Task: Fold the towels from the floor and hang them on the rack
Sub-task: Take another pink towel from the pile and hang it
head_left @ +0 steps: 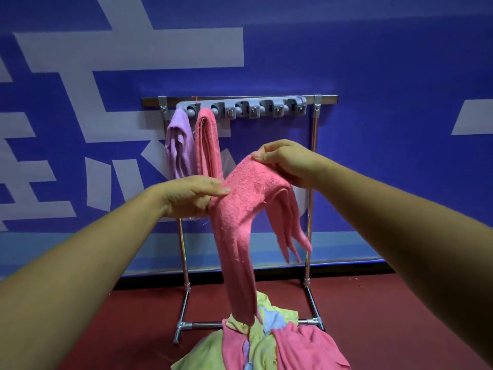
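Two bare forearms reach forward from the lower corners. Below and between them, a heap of yellow-green, pink and pale blue cloth towels [306, 345] lies on the dark red floor [400, 316] at the foot of a metal tube rack [183, 249].

The left hand [192, 194] and right hand [288, 162] hold a pink terry towel [248, 198] up in front of the rack. The left thumb lies on top with the fingers beneath, pinching one edge. The right fingers [266, 149] and thumb pinch the higher corner. From the grip, the towel's layers droop in long tails, the longest down to the heap.

Behind, a lilac towel [178, 140] and a folded pink towel [208, 140] hang side by side from the left end of a grey plastic hook strip [240, 109], against a blue wall [373, 62].
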Tool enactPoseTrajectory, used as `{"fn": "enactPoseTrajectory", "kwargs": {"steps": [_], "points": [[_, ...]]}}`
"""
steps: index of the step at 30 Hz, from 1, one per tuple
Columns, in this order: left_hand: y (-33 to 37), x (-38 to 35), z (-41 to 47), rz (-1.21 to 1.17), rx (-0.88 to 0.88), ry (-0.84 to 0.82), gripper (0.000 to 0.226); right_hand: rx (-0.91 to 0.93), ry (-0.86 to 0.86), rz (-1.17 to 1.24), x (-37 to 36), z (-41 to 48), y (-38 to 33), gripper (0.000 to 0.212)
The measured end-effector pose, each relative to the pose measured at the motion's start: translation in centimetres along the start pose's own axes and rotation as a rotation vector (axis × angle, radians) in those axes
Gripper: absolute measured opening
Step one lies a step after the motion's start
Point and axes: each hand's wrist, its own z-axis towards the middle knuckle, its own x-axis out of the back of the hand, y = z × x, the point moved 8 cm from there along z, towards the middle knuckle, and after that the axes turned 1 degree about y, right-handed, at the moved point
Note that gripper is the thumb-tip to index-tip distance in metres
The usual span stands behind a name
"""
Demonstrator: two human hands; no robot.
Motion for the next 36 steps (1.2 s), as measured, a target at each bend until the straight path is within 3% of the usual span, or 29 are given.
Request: {"fn": "enactPoseTrajectory", "kwargs": {"steps": [2,3,6,8,10,13,17,19,22,25,28,32,36], "points": [[1.1,0.8,0.5,-0.021,-0.091,0.038,0.059,-0.054,0.01,0.055,0.9,0.0,1.1,0.029],[1.8,1.3,0.9,-0.04,-0.125,0.079,0.059,-0.087,-0.001,0.06,1.3,0.1,1.7,0.027],[3.7,2.2,2.1,-0.141,-0.178,0.129,0.051,-0.144,-0.11,0.068,1.4,0.3,2.3,0.015],[4.8,2.5,2.8,-0.157,-0.184,0.14,0.036,-0.145,-0.215,0.084,0.9,0.7,2.1,0.018],[5.7,2.9,3.8,-0.102,-0.154,0.131,0.04,-0.134,-0.24,0.029,0.9,1.5,1.7,0.02],[6.9,3.6,5.1,0.011,-0.14,0.103,0.074,-0.074,-0.169,-0.073,2.5,3.7,0.3,0.022],[9.5,4.7,6.8,0.07,-0.167,0.16,0.038,0.016,-0.1,-0.145,4.6,6.6,-2.3,0.026],[11.4,5.7,7.7,0.134,-0.209,0.209,0.008,0.062,-0.043,-0.227,5.3,8.2,-3.4,0.028],[13.6,8.6,9.2,0.324,-0.247,0.309,0.026,0.12,0.062,-0.398,6.7,11.0,-4.5,0.027],[15.8,11.2,9.7,0.52,-0.315,0.438,0.011,0.139,0.183,-0.662,8.1,13.6,-5.3,0.035],[17.3,13.6,10.9,0.59,-0.342,0.531,0.017,0.18,0.275,-0.78,8.6,16.4,-6.0,0.031],[18.0,17.3,12.9,0.757,-0.287,0.667,0.016,0.232,0.382,-0.821,9.0,20.6,-6.4,0.028],[17.3,20.8,15.5,0.923,-0.219,0.743,0.017,0.215,0.447,-1.069,8.8,25.0,-5.6,0.031]]}}
